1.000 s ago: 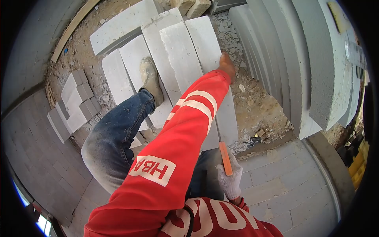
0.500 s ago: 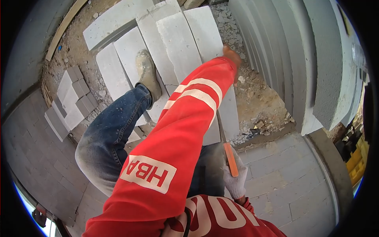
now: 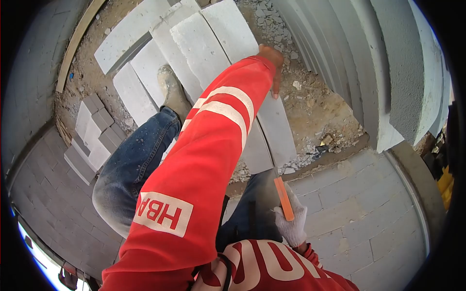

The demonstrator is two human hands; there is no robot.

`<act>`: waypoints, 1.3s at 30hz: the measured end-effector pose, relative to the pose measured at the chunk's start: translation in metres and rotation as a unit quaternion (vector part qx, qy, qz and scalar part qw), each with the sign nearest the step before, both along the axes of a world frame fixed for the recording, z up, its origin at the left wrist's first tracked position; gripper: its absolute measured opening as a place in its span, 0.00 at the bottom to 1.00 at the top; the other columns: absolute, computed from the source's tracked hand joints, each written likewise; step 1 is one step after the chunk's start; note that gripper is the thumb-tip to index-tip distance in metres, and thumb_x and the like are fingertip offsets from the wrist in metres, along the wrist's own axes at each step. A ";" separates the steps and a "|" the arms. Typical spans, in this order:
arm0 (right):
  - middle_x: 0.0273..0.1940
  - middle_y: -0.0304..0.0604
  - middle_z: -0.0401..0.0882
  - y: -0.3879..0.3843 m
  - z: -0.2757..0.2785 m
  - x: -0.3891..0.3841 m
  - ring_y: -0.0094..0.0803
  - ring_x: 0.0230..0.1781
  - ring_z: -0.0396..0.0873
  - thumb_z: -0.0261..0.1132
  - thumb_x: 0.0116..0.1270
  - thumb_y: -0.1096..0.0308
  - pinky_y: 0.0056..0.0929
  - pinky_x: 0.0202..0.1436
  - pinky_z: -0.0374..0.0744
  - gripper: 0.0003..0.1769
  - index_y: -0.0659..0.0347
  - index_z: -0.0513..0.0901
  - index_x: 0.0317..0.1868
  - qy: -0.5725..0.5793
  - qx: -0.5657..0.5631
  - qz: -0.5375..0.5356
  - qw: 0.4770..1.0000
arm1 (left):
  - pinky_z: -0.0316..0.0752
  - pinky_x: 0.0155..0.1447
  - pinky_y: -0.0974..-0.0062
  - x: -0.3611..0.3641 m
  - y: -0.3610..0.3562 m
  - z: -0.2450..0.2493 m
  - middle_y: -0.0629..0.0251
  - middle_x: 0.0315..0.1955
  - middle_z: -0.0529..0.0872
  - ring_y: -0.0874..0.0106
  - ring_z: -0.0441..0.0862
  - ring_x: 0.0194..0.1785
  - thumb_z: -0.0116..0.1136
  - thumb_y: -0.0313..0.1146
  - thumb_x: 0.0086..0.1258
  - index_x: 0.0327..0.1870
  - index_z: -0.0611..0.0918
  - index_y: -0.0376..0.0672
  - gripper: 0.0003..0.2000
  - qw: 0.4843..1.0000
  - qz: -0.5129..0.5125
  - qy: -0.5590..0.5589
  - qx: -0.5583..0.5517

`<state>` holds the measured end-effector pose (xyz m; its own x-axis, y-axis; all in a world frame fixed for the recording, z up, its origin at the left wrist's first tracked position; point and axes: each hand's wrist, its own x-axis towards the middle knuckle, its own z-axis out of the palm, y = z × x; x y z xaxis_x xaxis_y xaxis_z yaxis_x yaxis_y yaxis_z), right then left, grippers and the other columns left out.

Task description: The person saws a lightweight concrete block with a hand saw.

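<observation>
My right hand, in a whitish glove, is closed around the orange handle of a hand saw. The saw's thin blade runs forward from the handle into a narrow gap at the near end of a pale block; most of the blade is hidden behind my red left sleeve. Across the blocks reaches my left arm. My bare left hand grips the right edge of the white block, fingers over its side. Part of that block is covered by the forearm.
My boot stands on neighbouring blocks. Large grey panels lean upright at the right. Smaller cut pieces lie at the left. Rubble covers the ground beside the blocks, and a block wall stands near me.
The view has shifted slightly, so blocks and left arm appear farther left. My left hand stays at the block edge, and my right hand still holds the saw, slightly lower in view.
</observation>
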<state>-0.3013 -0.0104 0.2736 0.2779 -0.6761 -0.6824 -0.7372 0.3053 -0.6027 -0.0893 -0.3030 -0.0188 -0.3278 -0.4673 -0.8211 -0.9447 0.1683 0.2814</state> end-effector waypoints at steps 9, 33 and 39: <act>0.42 0.62 0.87 -0.086 -0.121 0.086 0.53 0.32 0.85 0.73 0.66 0.70 0.41 0.38 0.83 0.31 0.67 0.78 0.69 -0.097 -0.052 -0.040 0.993 | 0.63 0.75 0.56 0.002 0.002 -0.007 0.59 0.64 0.88 0.58 0.80 0.72 0.66 0.51 0.69 0.63 0.89 0.50 0.25 1.000 0.021 -0.007 -0.011; 0.50 0.60 0.88 -0.031 -0.075 0.053 0.50 0.39 0.90 0.73 0.61 0.74 0.35 0.42 0.86 0.39 0.66 0.74 0.74 -0.073 0.015 -0.061 0.995 | 0.68 0.74 0.59 0.008 0.001 0.002 0.54 0.63 0.87 0.55 0.81 0.71 0.76 0.52 0.56 0.62 0.89 0.43 0.33 0.999 0.034 -0.012 0.003; 0.63 0.54 0.85 0.032 -0.010 -0.022 0.49 0.50 0.91 0.73 0.56 0.79 0.33 0.50 0.87 0.40 0.65 0.75 0.73 -0.037 0.043 -0.068 0.996 | 0.71 0.74 0.62 0.003 -0.002 -0.006 0.52 0.60 0.89 0.54 0.83 0.69 0.83 0.57 0.44 0.59 0.90 0.41 0.40 0.998 0.022 -0.021 0.053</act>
